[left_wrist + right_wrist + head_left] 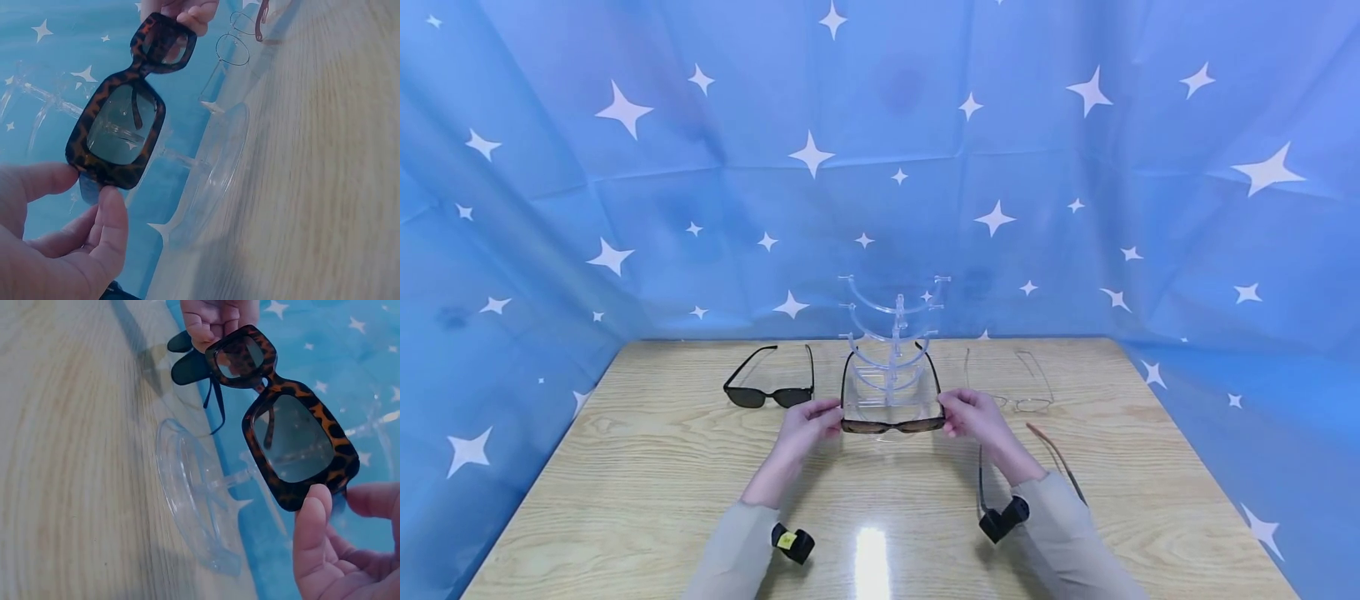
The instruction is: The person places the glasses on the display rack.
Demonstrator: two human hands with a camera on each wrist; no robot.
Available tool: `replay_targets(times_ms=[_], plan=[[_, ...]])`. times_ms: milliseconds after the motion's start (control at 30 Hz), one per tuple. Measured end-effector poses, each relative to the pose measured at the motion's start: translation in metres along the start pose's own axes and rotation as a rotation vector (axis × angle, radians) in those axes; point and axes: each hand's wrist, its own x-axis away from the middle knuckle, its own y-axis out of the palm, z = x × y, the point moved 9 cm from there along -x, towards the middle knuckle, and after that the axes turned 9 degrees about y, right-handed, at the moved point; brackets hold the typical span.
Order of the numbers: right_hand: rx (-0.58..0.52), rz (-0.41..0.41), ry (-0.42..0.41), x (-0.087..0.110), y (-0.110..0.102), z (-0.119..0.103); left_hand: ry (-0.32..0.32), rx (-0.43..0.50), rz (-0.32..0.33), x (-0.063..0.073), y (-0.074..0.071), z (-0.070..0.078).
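My left hand (808, 421) and right hand (973, 415) each pinch an end of the tortoiseshell glasses (917, 426), up before the stand (892, 364); I'm seemingly aligning them; next calls for level hands

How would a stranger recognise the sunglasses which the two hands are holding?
On the wooden table stands a clear display rack. In front of it, the left hand and right hand hold the tortoiseshell sunglasses by the outer corners. Their thick frame is mottled brown and black, unlike the plain black sunglasses further left.
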Motion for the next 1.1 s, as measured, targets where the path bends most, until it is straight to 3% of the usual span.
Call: replay_targets(times_ms=[567,1100], plan=[[-0.056,0.087,0.009,-0.043,-0.005,-0.008,-0.021,0.036,0.160,-0.033,-0.001,0.003],[-0.104,0.112,0.024,-0.060,-0.004,0.001,-0.018,0.013,0.220,-0.041,0.000,-0.002]])
